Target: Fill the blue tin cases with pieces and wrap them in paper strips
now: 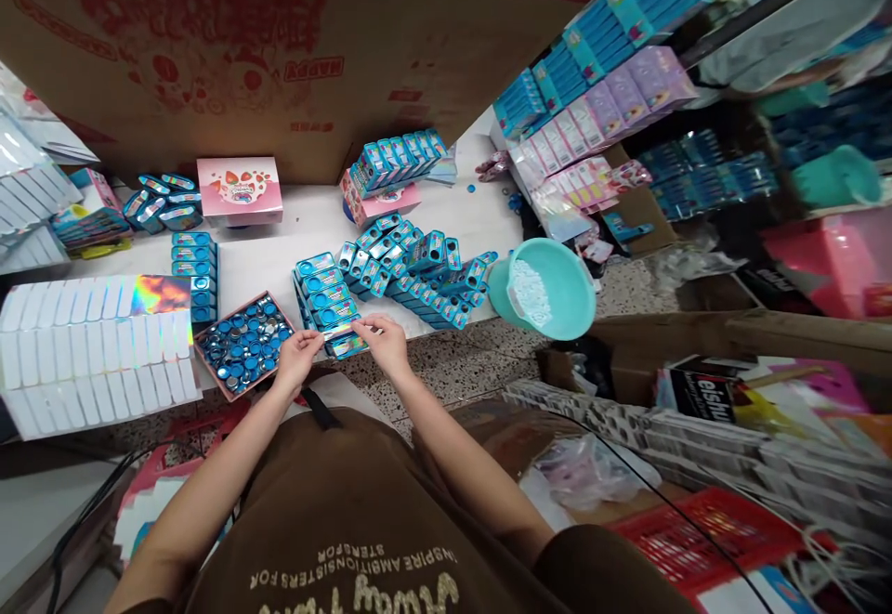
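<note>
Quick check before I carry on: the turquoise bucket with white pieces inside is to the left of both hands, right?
No, the side is wrong: the head view shows the turquoise bucket with white pieces inside to the right of both the left hand and the right hand.
</note>
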`<state>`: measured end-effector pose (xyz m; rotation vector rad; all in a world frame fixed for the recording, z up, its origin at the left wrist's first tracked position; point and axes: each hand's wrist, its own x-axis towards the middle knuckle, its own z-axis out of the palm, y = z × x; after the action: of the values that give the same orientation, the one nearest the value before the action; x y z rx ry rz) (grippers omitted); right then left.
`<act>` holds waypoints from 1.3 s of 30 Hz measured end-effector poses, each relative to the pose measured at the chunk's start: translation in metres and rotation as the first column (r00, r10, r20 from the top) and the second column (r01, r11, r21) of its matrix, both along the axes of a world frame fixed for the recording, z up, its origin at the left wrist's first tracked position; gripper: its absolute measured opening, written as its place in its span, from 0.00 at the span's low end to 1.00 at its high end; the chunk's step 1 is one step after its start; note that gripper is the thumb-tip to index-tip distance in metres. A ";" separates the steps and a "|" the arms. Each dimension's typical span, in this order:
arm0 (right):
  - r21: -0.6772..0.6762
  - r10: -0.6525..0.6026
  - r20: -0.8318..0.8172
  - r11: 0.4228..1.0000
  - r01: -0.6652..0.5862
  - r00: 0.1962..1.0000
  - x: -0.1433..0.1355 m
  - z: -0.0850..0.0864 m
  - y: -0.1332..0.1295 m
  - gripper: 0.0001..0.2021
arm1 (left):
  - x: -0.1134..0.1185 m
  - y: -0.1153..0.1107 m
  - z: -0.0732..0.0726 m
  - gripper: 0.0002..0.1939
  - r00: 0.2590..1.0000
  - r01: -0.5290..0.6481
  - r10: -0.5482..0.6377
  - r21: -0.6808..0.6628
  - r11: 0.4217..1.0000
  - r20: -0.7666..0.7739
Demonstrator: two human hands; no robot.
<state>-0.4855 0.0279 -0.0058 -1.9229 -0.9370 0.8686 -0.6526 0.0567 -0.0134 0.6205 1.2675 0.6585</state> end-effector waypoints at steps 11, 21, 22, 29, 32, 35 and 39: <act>-0.033 -0.086 -0.033 0.996 0.085 0.996 0.001 -0.024 0.000 0.16 | 0.003 0.000 -0.009 0.20 0.999 0.002 -0.002 0.002 1.000 -0.040; -0.082 -0.094 -0.047 0.993 0.090 0.994 0.002 -0.026 0.006 0.14 | 0.004 -0.003 -0.018 0.19 1.000 -0.019 0.019 0.001 1.000 0.015; -0.088 -0.096 -0.050 0.992 0.091 0.994 0.003 -0.026 0.007 0.13 | 0.005 -0.004 -0.019 0.19 1.000 -0.024 0.024 0.007 1.000 0.020; -0.087 -0.098 -0.080 0.992 0.090 0.992 0.004 -0.026 0.008 0.11 | 0.005 -0.010 -0.025 0.18 0.999 -0.023 0.021 0.052 0.998 0.040; -0.102 -0.099 -0.092 0.991 0.090 0.991 0.005 -0.026 0.009 0.11 | 0.005 -0.010 -0.024 0.18 0.998 -0.041 0.040 0.023 0.999 0.048; -0.113 -0.091 -0.094 0.990 0.080 0.991 0.005 -0.026 0.010 0.10 | 0.006 -0.009 -0.024 0.20 0.997 -0.058 0.058 -0.002 0.998 0.053; -0.115 -0.034 0.021 0.993 0.036 0.999 0.002 -0.021 0.009 0.10 | 0.007 -0.008 -0.028 0.21 0.995 -0.069 0.070 -0.024 0.997 0.074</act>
<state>-0.4834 0.0370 -0.0269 -2.0428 -0.8781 0.9024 -0.6455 0.0492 -0.0418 0.5314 1.2295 0.7185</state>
